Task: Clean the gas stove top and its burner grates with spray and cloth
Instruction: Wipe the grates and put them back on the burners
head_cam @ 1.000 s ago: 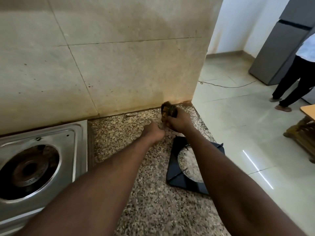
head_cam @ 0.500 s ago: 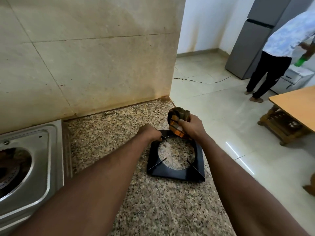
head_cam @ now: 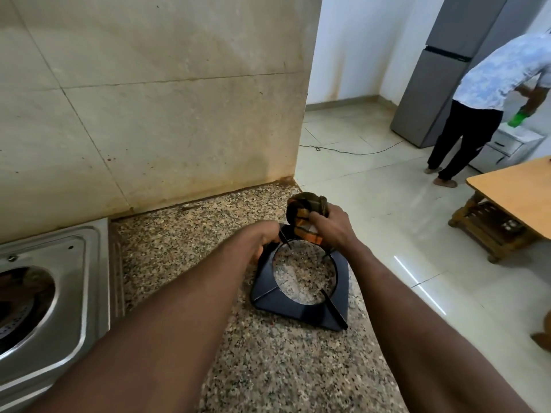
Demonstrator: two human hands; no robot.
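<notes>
Steadies with left hand the far corner of burner grate; bunches orange-striped cloth in right hand at its far rim. Seems early: grate off stove, flat on speckled counter, wiping barely begun; stove top likely pending, no spray in sight. Looks matte black, intact.

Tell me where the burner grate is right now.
Head view: burner grate lies on the granite counter, right of the stove, left hand gripping its far corner.

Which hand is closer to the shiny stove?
Left. The left hand grips the grate on the side toward the stove; the right hand holds the cloth farther right.
</notes>
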